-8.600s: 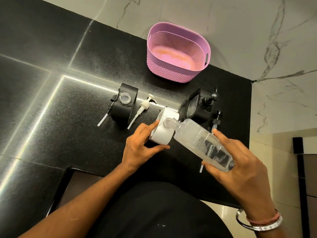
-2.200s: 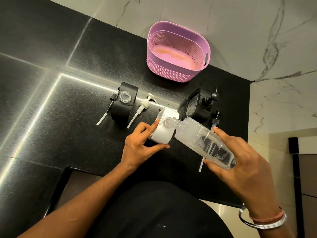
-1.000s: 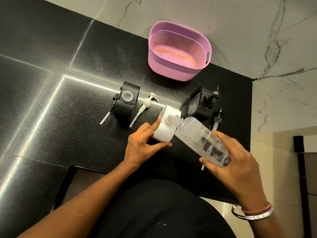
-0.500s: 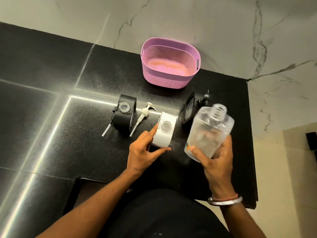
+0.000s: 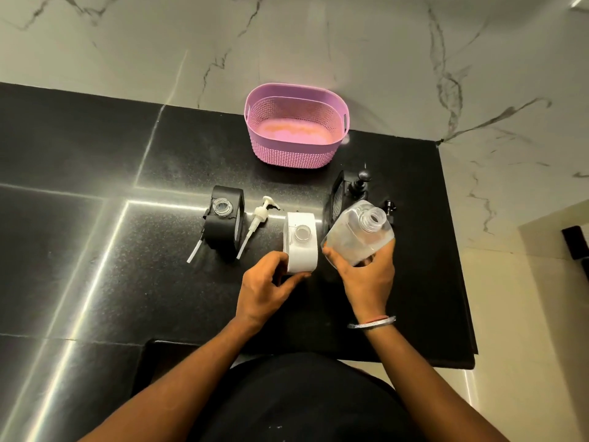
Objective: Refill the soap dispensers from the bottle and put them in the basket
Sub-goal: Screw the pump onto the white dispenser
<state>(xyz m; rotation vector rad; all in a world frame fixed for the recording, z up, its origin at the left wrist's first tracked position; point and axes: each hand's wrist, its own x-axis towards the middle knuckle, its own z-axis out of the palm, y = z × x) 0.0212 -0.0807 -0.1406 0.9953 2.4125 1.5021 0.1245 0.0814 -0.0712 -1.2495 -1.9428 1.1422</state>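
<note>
A black granite counter [image 5: 95, 250] carries a pink perforated basket [image 5: 294, 151] at its far edge. Nearer, the right hand [image 5: 366, 275] grips an uncapped clear refill bottle [image 5: 357, 234] upright. Just to its left, the left hand [image 5: 264, 291] clasps the open white soap dispenser [image 5: 301, 247]. A black dispenser [image 5: 224, 223] stands further left, a white pump [image 5: 258, 218] lying between them.

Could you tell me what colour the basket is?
The basket is pink, seen in the head view.
</note>
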